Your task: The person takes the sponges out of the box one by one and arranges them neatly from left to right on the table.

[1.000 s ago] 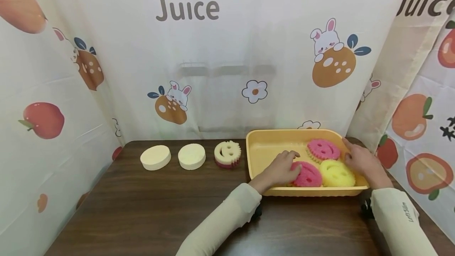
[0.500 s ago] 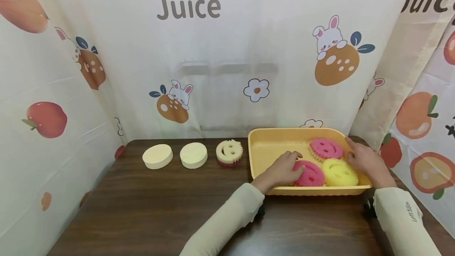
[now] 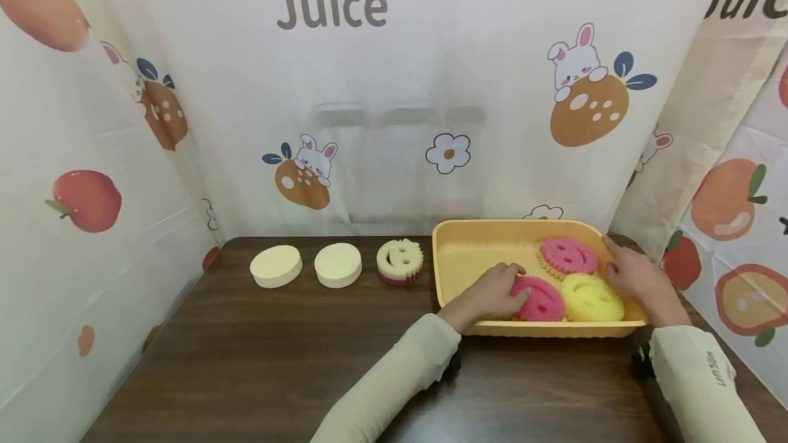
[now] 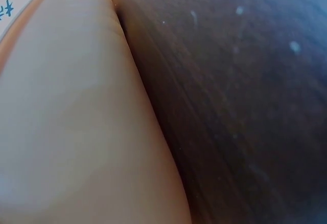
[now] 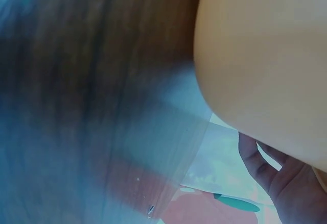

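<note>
In the head view, my left hand (image 3: 492, 292) reaches over the near wall of a yellow tray (image 3: 474, 245). Its thumb and fingers pinch the left edge of a pink smiley-face sponge (image 3: 542, 301) inside. A yellow smiley-face sponge (image 3: 592, 299) lies beside that one, and another pink smiley-face sponge (image 3: 569, 255) with a cream underside sits behind them. At the tray's right wall, my right hand (image 3: 637, 279) grips the rim. The right wrist view shows its fingers (image 5: 255, 163) on the outside of the tray wall (image 5: 265, 55); the left wrist view holds mostly tray wall (image 4: 82, 106).
Left of the tray on the dark wooden table (image 3: 265, 361) stand two plain cream round sponges, one (image 3: 276, 266) far left and one (image 3: 338, 265) beside it. Nearer the tray lies a cream smiley-face sponge (image 3: 400, 260) with a dark pink underside. A printed curtain (image 3: 394, 87) encloses the back and sides.
The head view has shifted slightly, so the whole scene sits a little farther right and higher. Hands, tray and sponges keep practically the same places relative to one another.
</note>
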